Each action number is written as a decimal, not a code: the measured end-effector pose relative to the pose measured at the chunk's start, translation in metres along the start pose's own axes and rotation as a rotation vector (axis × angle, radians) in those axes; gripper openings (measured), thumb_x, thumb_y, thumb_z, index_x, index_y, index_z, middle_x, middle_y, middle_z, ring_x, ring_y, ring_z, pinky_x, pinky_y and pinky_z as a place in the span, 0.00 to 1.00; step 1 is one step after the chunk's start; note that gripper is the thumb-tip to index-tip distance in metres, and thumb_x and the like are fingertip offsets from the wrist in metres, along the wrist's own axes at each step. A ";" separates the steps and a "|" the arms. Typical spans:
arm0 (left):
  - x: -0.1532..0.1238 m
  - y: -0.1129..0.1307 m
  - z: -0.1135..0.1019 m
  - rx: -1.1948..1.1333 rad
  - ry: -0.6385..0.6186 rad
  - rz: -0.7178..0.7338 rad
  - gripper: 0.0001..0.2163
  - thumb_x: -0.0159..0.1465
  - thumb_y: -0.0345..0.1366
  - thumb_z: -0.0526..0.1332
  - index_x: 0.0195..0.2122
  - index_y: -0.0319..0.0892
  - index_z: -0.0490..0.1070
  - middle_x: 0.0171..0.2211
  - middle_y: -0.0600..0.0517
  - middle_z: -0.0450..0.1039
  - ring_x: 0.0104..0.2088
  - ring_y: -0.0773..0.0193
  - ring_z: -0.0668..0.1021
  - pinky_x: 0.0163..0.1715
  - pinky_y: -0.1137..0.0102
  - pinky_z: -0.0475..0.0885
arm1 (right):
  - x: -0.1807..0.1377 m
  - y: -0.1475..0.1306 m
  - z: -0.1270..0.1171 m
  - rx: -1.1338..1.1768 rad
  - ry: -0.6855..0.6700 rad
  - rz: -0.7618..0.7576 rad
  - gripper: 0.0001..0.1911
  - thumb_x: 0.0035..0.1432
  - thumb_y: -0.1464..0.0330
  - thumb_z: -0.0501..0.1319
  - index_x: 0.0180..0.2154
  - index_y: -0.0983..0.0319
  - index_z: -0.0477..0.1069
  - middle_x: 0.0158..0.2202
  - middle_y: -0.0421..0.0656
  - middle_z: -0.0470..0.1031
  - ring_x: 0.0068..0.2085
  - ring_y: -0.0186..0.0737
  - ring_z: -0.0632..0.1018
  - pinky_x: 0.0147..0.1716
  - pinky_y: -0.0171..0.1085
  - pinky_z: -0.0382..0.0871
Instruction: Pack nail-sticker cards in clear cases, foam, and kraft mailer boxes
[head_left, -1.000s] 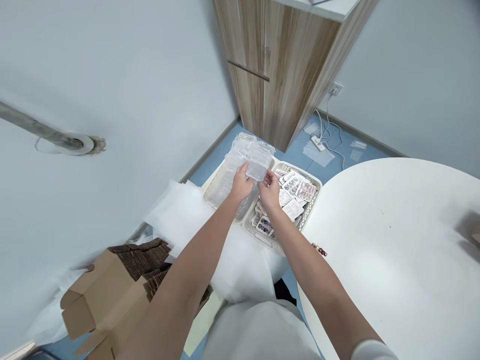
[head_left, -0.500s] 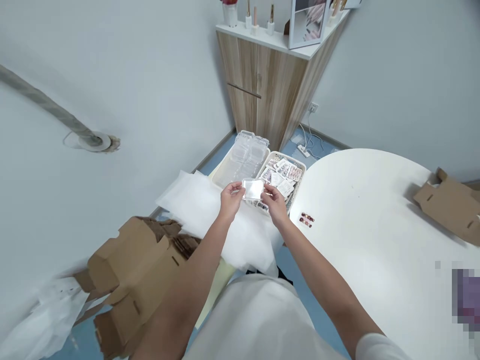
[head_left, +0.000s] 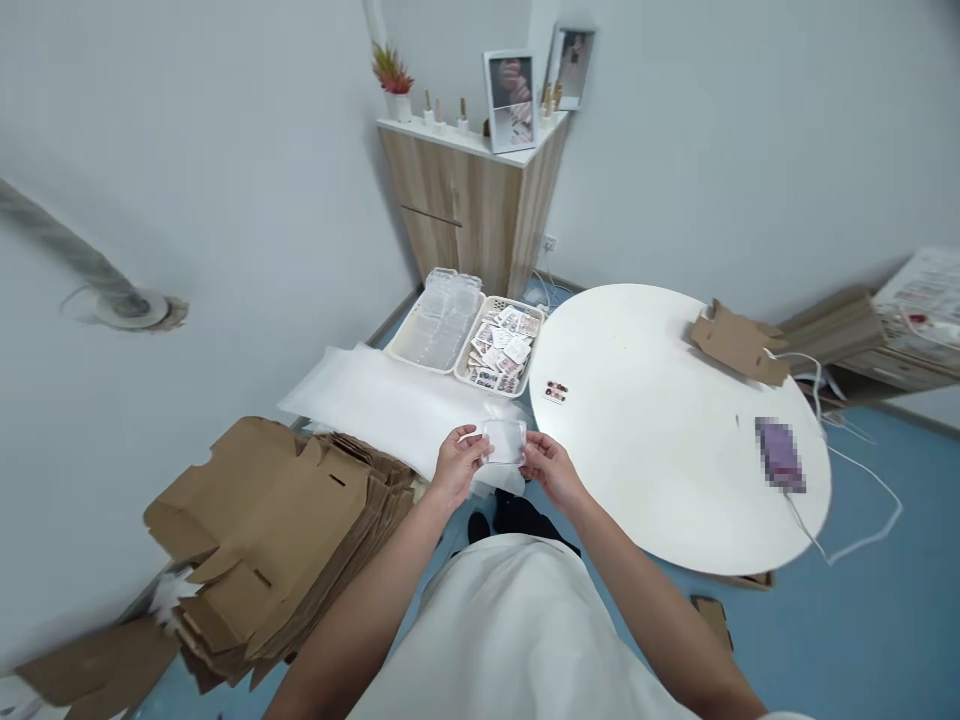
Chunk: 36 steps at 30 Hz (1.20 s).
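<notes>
The clear plastic case [head_left: 504, 442] is flat and rectangular with rounded corners, see-through with a milky sheen and a paler rim. It is held in the air in front of the body, near the left edge of the round table [head_left: 637, 470], with white sheets [head_left: 367, 400] beyond it.

The table is white and smooth. Two short rows of dark red and pink pieces [head_left: 556, 391] lie near its left edge, a folded cardboard piece [head_left: 739, 343] sits at the far right, and a blurred-out purple object [head_left: 780, 455] lies at the right. Left of the table, one basket [head_left: 395, 343] holds clear cases and its neighbour [head_left: 534, 352] holds printed cards. Flattened cardboard boxes [head_left: 289, 540] are stacked at the near left. A wood-grain cabinet [head_left: 450, 195] stands in the far corner above a blue floor [head_left: 892, 450].

Both forearms reach forward and converge. The left hand [head_left: 455, 466] pinches the case's left edge between thumb and fingers; the right hand [head_left: 553, 468] pinches the right edge likewise.
</notes>
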<state>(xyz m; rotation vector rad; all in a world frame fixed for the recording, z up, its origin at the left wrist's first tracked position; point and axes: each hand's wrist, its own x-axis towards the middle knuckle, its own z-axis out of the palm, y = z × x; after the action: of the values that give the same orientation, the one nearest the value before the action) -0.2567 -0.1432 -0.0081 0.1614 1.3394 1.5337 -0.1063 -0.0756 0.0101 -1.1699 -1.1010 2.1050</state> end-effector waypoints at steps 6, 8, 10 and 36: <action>-0.013 -0.037 0.053 0.274 -0.161 0.048 0.16 0.48 0.39 0.63 0.35 0.41 0.63 0.30 0.52 0.71 0.31 0.66 0.75 0.32 0.71 0.69 | -0.045 0.002 -0.049 -0.007 0.162 -0.089 0.15 0.39 0.61 0.65 0.30 0.60 0.68 0.25 0.37 0.67 0.27 0.32 0.71 0.32 0.37 0.68; -0.017 -0.049 0.072 0.424 -0.203 0.134 0.13 0.49 0.39 0.62 0.34 0.40 0.65 0.32 0.50 0.71 0.35 0.65 0.74 0.34 0.70 0.68 | -0.058 0.001 -0.068 0.001 0.261 -0.143 0.13 0.39 0.62 0.65 0.29 0.60 0.68 0.23 0.35 0.64 0.27 0.32 0.70 0.32 0.36 0.68; -0.022 -0.061 0.094 0.574 -0.232 0.221 0.11 0.50 0.39 0.61 0.33 0.40 0.67 0.35 0.48 0.70 0.37 0.63 0.73 0.35 0.69 0.68 | -0.069 -0.001 -0.089 -0.007 0.357 -0.179 0.13 0.40 0.63 0.64 0.29 0.60 0.67 0.22 0.35 0.63 0.27 0.32 0.69 0.31 0.36 0.67; -0.055 -0.157 0.275 0.329 -0.592 -0.290 0.17 0.54 0.46 0.59 0.39 0.39 0.70 0.37 0.48 0.66 0.32 0.66 0.75 0.34 0.68 0.70 | -0.122 -0.025 -0.288 0.026 0.395 -0.216 0.19 0.47 0.58 0.59 0.41 0.58 0.66 0.34 0.41 0.68 0.30 0.33 0.72 0.32 0.37 0.67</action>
<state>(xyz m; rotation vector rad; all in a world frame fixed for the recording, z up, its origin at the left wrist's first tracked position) 0.0460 -0.0335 -0.0038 0.5568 1.0644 0.9116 0.2040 -0.0313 -0.0006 -1.3181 -0.9619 1.6309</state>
